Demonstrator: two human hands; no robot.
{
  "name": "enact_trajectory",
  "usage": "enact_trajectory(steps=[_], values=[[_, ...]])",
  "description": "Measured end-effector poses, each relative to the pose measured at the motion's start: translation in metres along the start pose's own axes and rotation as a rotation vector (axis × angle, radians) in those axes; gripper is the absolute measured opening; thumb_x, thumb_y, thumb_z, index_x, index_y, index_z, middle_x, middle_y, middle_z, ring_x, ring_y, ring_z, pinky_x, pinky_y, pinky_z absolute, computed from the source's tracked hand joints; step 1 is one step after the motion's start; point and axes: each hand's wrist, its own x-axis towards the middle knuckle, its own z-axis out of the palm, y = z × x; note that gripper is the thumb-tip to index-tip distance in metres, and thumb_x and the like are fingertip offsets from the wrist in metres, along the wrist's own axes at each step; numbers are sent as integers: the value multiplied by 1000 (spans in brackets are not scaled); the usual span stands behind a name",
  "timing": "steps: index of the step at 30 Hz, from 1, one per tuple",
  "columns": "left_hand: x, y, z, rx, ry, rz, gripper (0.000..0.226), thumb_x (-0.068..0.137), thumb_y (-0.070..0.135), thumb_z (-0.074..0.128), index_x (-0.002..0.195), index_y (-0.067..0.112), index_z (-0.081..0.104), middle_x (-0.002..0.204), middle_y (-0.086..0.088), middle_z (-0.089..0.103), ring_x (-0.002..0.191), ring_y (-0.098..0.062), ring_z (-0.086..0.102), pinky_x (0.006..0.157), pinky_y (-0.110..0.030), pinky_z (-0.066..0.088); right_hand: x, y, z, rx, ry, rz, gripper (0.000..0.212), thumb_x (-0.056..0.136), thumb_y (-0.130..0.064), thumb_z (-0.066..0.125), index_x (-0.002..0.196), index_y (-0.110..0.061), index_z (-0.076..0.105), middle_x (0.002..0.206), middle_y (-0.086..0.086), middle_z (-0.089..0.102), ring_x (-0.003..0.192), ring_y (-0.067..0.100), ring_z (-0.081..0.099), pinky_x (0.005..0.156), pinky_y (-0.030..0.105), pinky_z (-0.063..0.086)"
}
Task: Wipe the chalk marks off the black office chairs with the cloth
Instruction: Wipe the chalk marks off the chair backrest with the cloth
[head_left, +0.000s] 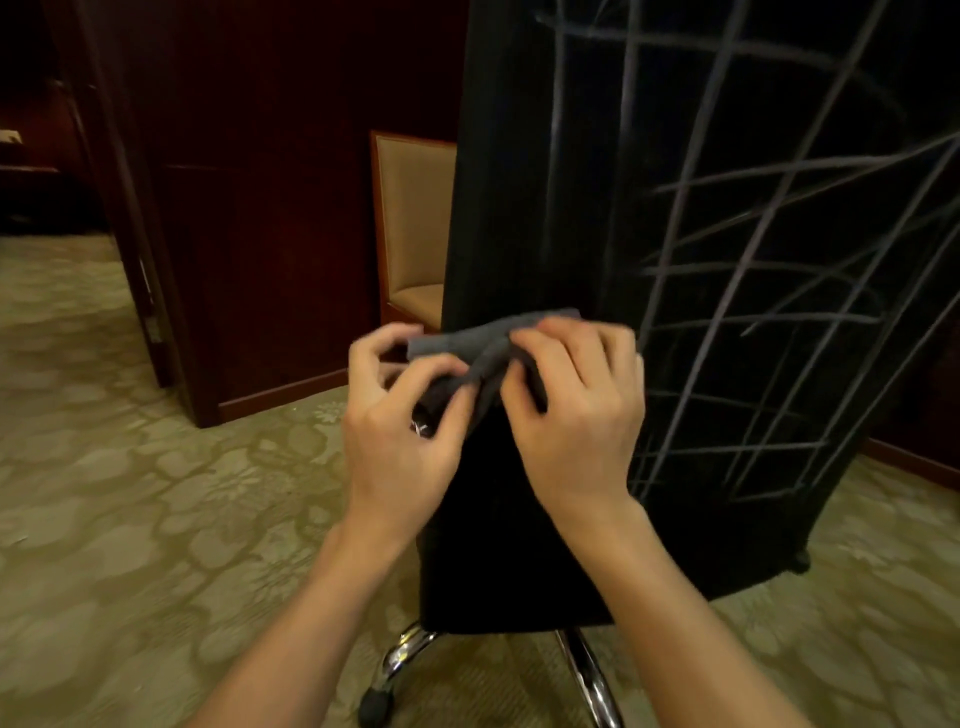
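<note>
- Head view: one patterned green-beige carpet (104, 493) covers the floor, bounded by dark red-brown wood panelling (270, 208) with an open doorway at the left.
- One black office chair (597, 234) stands right of centre, its back toward the camera, on a chrome base (587, 675).
- Many crossing pale chalk marks (769, 270) cover the right part of the chair back.
- One beige upholstered chair (410, 223) shows behind the black chair's left edge.
- Two hands meet before the chair back: left hand (400, 431), right hand (576, 415).
- One folded grey cloth (483, 348) lies between them; both hands' fingers pinch it.
</note>
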Motion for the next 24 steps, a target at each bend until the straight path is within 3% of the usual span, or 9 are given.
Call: enact_trajectory(steps=[3,5,8,10,12,16,19,24], values=[[-7,7,4,25,-24,-19,15,85,16,75,99,13,72,131,-10,48,105,-13,56,93,-11,41,-12,6,2,17,9,9,15,85,-7,67,99,-3,73,102,11,69,92,28,57,77,36,50],[-38,-4,10,54,-77,0,13,84,15,74,96,11,73,134,-16,47,118,-9,51,100,-12,37,-58,17,2,34,-35,49,16,85,-7,66,98,-1,72,102,13,69,90,32,59,77,42,51],[-105,-22,17,227,-161,9,21,86,28,66,93,12,77,139,-15,45,134,-27,43,111,-37,36,-139,25,-5,12,-191,139,17,85,-12,64,98,-3,71,101,11,69,87,29,60,71,45,52],[-137,-28,20,351,-162,-14,23,85,31,65,91,14,79,131,-12,47,122,-36,46,101,-44,39,-168,24,-10,-5,-303,173,18,82,-15,64,97,-7,71,100,7,68,88,23,60,69,40,53],[-140,-26,20,409,-117,-3,18,83,30,71,91,18,81,115,-9,50,103,-34,51,86,-43,41,-165,23,-13,6,-325,166,18,80,-14,69,97,-9,71,99,4,67,89,21,59,69,37,51],[-68,-7,16,425,12,125,13,87,25,73,96,18,78,76,-2,50,71,-24,47,65,-37,30,-86,18,-7,20,-117,142,16,82,-11,68,96,-7,73,98,7,68,87,26,58,71,38,46],[-40,1,21,384,-6,116,15,92,22,67,102,14,73,75,0,58,67,-21,53,61,-36,38,-55,15,1,-1,-63,122,17,82,-9,70,98,-6,72,100,9,68,89,24,56,73,33,44],[-99,-22,15,380,-157,55,25,93,29,56,102,13,74,83,4,71,62,-17,66,56,-30,50,-119,22,1,-29,-225,14,15,83,-9,67,96,-6,73,98,8,69,85,26,58,64,42,49]])
